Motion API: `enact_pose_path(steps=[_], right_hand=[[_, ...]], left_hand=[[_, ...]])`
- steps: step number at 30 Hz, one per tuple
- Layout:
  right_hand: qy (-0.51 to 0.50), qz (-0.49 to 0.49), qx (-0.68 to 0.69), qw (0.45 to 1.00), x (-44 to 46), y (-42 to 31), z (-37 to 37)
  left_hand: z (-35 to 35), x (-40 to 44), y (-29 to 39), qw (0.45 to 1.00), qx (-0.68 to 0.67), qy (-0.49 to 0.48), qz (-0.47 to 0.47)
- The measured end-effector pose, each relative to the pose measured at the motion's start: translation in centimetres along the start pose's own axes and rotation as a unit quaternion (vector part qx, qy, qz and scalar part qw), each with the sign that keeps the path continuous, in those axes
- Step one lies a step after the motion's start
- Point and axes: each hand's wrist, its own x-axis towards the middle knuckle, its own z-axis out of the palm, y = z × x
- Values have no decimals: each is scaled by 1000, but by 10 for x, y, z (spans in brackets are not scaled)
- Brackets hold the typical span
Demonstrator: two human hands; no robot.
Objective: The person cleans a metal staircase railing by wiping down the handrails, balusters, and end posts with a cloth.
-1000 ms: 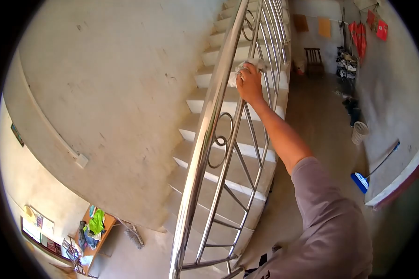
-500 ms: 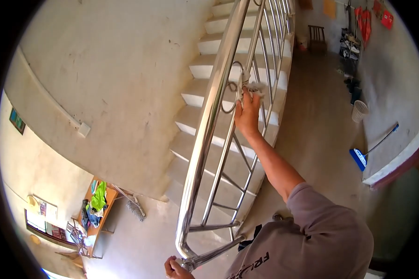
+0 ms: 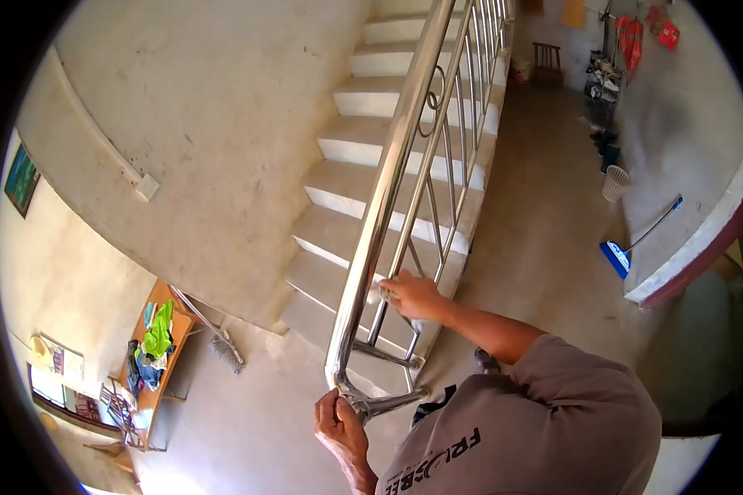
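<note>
A shiny metal stair railing (image 3: 374,223) slopes up through the middle of the view. My right hand (image 3: 414,297) is closed on a whitish cloth (image 3: 380,290), pressed around the thinner bar (image 3: 404,243) just below the thick handrail. Part of the cloth is hidden by my fingers. At the handrail's bottom bend, my left hand (image 3: 343,429) has its fingers curled against the rail's end; its grip is partly hidden.
Concrete steps (image 3: 343,177) rise behind the railing. To the right are a blue-headed broom (image 3: 616,259), a white basket (image 3: 615,183) and shoes (image 3: 608,153). At lower left, clothes (image 3: 158,330) lie on a wooden table (image 3: 158,396), with a grey mop (image 3: 224,353) nearby.
My right hand has moved down the thinner bar with the cloth, from beside the curled ornament toward the railing's lower end. My left hand remains at the bottom bend. The view has shifted.
</note>
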Motion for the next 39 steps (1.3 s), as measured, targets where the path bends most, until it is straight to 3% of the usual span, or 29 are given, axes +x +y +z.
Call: enact_pose_path(steps=[3,6,7,8,9,11,12,15,23,25,26,27,29,31,34,39], right_hand=[[-15,46,54,997,1,3,-5],[55,49,78,994,31,47,-16],[47,81,77,993,41,46,-52],[70,119,29,990,54,55,-70],[186,87,26,978,68,78,-75],[247,147,30,957,94,94,-114],[242,190,50,950,103,98,-132],[216,244,26,945,129,112,-167],[210,169,78,960,154,184,-193],[294,153,184,925,158,194,-194],[333,196,195,902,163,197,-196],[333,194,199,901,169,198,-195],[452,186,210,847,176,187,-199],[464,207,218,833,182,173,-194],[567,157,179,788,196,171,-178],[447,148,140,871,163,170,-154]], left_hand=[[0,1,1,1000,9,-8,-4],[4,-1,-11,999,-20,18,22],[6,1,-10,999,-25,26,28],[6,0,-4,999,-24,27,-3],[8,1,-7,999,-25,29,-2],[11,1,-15,998,-22,52,22],[6,5,14,997,-27,65,23],[10,1,11,996,-25,78,20],[14,-3,14,996,-14,83,5],[15,-2,11,996,-13,91,13],[15,-2,9,996,-7,91,15],[15,-3,5,996,1,90,18],[15,-6,-9,995,-2,94,24],[16,-7,-13,995,-4,94,12],[16,-6,-15,996,-6,94,2],[16,-5,-15,997,-4,78,13]])
